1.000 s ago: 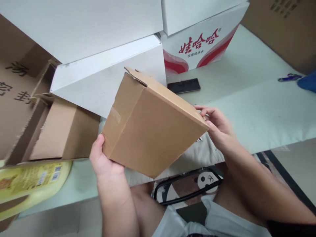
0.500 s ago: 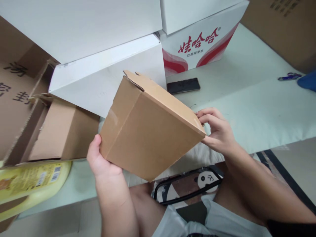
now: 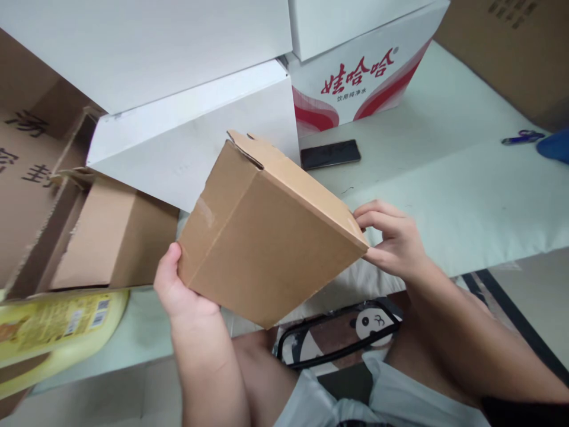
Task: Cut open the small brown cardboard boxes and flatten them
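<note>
Slightly lowered, brown box [image 3: 267, 237] tilted.

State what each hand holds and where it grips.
Both hold one brown cardboard box: the left hand at its lower left corner, the right hand pinching its right corner.

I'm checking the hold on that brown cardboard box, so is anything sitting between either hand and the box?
Nothing visible. The left hand grips the small cardboard box directly at its lower left corner, and the right hand pinches its right corner with bare fingertips. The phone lies on the table behind, clear of both.
</note>
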### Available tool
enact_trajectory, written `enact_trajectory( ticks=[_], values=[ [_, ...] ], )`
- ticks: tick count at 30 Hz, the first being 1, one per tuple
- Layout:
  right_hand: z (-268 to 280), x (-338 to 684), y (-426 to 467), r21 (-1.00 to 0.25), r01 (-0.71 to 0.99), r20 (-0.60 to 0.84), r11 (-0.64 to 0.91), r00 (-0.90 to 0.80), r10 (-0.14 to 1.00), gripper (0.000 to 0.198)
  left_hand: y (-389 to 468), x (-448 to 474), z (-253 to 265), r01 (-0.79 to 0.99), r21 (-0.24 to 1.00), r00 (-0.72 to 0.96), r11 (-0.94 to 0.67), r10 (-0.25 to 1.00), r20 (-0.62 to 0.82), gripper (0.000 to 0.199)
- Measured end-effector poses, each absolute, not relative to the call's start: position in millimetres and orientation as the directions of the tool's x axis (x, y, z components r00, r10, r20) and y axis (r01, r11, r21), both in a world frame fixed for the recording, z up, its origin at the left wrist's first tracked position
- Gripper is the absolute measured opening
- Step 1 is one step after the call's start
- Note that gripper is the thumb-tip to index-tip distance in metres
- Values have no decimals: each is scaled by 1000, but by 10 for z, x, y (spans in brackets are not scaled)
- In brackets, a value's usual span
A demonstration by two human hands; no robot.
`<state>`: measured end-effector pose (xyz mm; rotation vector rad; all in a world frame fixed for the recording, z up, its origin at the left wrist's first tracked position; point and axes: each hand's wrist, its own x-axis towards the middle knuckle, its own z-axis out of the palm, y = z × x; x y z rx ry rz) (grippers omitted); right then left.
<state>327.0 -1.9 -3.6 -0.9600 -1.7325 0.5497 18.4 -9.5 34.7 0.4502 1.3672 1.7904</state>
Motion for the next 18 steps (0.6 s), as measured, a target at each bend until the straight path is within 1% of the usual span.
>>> enact_trajectory(
  ticks=[4,8,14,18],
  values=[
    [-19,3261,-35,-770,347,528,535,-125,840,24,-100,232,384,-416,909,-662,-30,696,-280,28],
    [-5,3278,-58,-748,349,559,564,-128,820,13,-93,253,391,-429,903,-667,-12,678,-308,29],
    [9,3326,-55,-757,358,518,546,-179,836,16,-72,235,385,-454,891,-647,11,684,-338,28],
    [-5,3326,-34,-758,349,528,551,-167,832,11,-73,249,397,-452,892,-655,-2,679,-330,27]
  ],
)
